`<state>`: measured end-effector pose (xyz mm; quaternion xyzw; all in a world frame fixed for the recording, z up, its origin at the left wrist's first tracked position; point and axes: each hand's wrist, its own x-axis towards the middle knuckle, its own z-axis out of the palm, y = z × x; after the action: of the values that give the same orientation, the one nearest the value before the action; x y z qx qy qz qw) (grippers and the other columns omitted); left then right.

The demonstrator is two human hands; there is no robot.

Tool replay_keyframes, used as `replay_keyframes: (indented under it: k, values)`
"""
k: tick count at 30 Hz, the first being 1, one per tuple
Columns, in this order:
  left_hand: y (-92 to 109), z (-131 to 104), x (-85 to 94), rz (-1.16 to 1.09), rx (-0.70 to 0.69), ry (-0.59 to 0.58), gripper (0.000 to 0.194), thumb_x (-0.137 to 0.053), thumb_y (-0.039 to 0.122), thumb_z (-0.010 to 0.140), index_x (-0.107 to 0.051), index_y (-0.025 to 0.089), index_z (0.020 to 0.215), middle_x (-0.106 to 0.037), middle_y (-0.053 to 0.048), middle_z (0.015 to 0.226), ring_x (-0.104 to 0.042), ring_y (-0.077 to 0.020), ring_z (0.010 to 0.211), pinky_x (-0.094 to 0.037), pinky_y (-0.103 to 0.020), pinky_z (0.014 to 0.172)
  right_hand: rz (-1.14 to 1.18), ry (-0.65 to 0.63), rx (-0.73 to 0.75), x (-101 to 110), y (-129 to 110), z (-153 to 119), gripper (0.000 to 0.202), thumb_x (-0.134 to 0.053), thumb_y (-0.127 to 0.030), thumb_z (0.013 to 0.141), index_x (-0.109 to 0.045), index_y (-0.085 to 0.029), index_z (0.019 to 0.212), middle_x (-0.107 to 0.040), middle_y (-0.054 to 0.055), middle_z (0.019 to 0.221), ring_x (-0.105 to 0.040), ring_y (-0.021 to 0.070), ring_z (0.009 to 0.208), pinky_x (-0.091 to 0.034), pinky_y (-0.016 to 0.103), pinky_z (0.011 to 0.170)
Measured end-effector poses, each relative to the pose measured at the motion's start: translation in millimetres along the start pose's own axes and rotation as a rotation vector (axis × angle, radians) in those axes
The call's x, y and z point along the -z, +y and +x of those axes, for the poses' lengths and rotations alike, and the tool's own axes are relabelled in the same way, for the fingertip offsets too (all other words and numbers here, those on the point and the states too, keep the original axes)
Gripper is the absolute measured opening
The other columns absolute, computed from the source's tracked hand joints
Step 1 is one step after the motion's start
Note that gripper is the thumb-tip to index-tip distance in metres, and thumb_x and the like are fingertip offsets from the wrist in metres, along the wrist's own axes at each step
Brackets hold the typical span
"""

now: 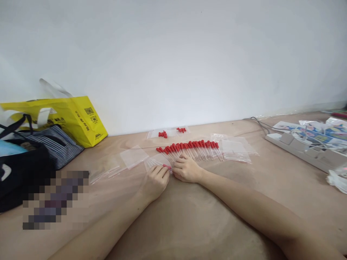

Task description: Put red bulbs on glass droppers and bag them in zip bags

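My left hand (155, 183) and my right hand (187, 169) meet over the table, fingers closed on the edge of a small clear zip bag (151, 161). A red bulb tip (167, 167) shows through the plastic between them. Just beyond my right hand lies a long row of droppers (187, 146), thin clear stems with red rubber bulbs pointing to the wall. Farther back, more red-tipped pieces rest on clear plastic in two clusters, a left one (163, 134) and a right one (181, 129). My fingers hide part of the bag.
Flat clear bags lie left (133, 157) and right (235, 147) of the row. A yellow bag (81, 122) and a striped pouch (58, 142) stand at left. A white power strip (295, 151) with cables and printed packets (320, 130) occupy the right. A white wall (173, 65) closes the back.
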<state>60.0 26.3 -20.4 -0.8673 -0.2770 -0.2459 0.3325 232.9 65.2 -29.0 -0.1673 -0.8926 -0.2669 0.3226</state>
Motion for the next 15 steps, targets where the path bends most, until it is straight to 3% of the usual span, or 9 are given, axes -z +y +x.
replay_keyframes:
  k: [6,15]
  values:
    - [-4.3,1.4,-0.7,0.033,-0.134,0.053,0.019,-0.044,0.008,0.079,-0.06,0.01,0.07,-0.062,-0.007,0.07,-0.055,-0.0166,0.065,-0.043,-0.03,0.063,0.031,-0.003,-0.029,1.2,-2.9,1.0,0.019,-0.046,-0.019,0.077,-0.053,-0.015,0.059,-0.053,0.0,0.059,-0.039,0.0122,0.062,-0.024,0.03,0.063]
    - [-8.7,1.8,2.7,0.008,-0.172,0.123,0.021,-0.044,0.008,0.08,-0.057,0.012,0.064,-0.061,-0.005,0.064,-0.056,-0.0144,0.062,-0.045,-0.031,0.064,0.054,0.007,-0.014,6.3,-5.1,3.3,0.02,-0.042,-0.016,0.078,-0.051,-0.015,0.06,-0.053,-0.001,0.06,-0.04,0.0114,0.064,-0.024,0.033,0.073]
